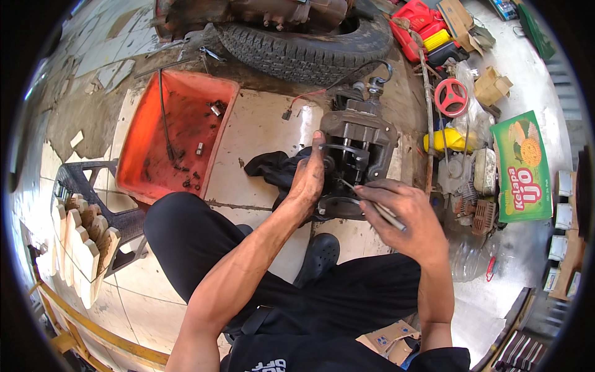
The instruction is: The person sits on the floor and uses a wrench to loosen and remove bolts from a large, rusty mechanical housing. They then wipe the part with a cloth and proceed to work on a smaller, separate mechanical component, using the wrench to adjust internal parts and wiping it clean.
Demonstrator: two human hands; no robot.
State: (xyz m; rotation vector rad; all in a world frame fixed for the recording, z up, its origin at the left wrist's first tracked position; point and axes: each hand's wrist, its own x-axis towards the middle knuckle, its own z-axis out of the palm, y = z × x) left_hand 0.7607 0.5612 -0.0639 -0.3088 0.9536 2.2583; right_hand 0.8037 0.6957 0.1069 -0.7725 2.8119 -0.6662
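A dark, greasy metal assembly (pixel 359 130) rests on the tiled floor in front of me, with a hose fitting at its top and a bundled black cloth (pixel 269 170) at its left. My left hand (pixel 307 183) grips the assembly's left side, thumb raised along the housing. My right hand (pixel 403 217) holds a thin metal tool (pixel 387 216), its tip inside the assembly's middle opening. A thin cable with a small connector (pixel 287 114) trails off to the upper left of the assembly.
A red tray (pixel 130 149) with small parts lies left; a tyre (pixel 285 59) sits behind. Right are red jerrycans (pixel 415 25), a green carton (pixel 520 167), engine parts (pixel 465 192) and a plastic bottle (pixel 468 260). Wooden pieces (pixel 93 260) and a black plastic stool (pixel 80 173) stand left.
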